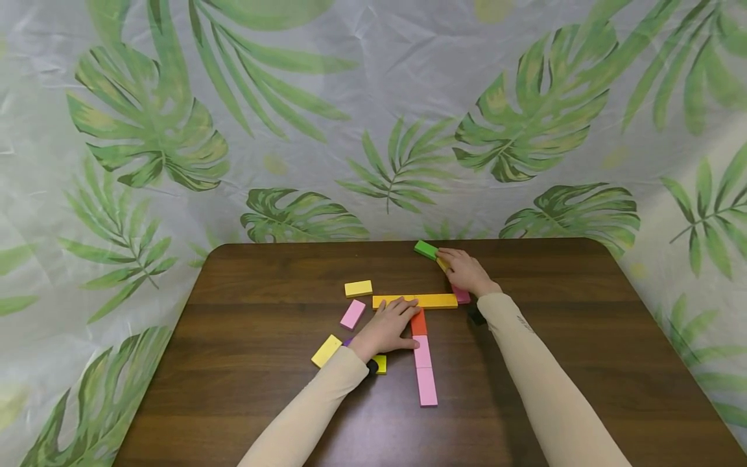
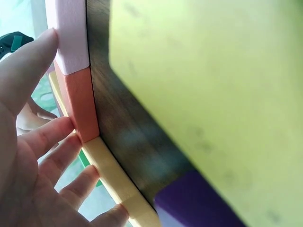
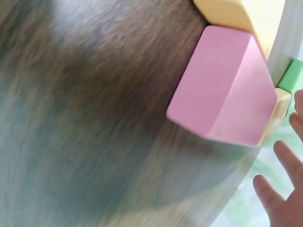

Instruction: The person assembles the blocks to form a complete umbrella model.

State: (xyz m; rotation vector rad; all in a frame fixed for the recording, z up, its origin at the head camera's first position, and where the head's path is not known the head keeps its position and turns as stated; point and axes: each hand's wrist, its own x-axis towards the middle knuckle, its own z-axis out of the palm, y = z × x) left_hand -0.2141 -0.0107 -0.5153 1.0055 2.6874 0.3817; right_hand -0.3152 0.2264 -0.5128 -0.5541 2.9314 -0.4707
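Observation:
My left hand (image 1: pixel 384 331) lies over the row of blocks with fingers extended. In the left wrist view its fingertips touch the red-orange block (image 2: pixel 84 106) and the yellow-orange block (image 2: pixel 120 177), and the thumb rests at a pink block (image 2: pixel 70 35). Two pink blocks (image 1: pixel 427 387) run on from the red one toward me. At the back right, my right hand (image 1: pixel 467 272) reaches over a yellow block (image 1: pixel 443 264) between a green block (image 1: pixel 426 249) and a magenta-pink block (image 1: pixel 462 296). Its fingers look spread and loose in the right wrist view. The palm partly hides that yellow block.
Loose on the left are a yellow block (image 1: pixel 358 288), a pink block (image 1: pixel 353 314) and another yellow one (image 1: pixel 326 351). A purple block (image 2: pixel 194 203) and a yellow block (image 1: pixel 381 364) lie partly under the left wrist. Behind the wooden table (image 1: pixel 262 389) hangs a leaf-patterned cloth (image 1: pixel 403 84).

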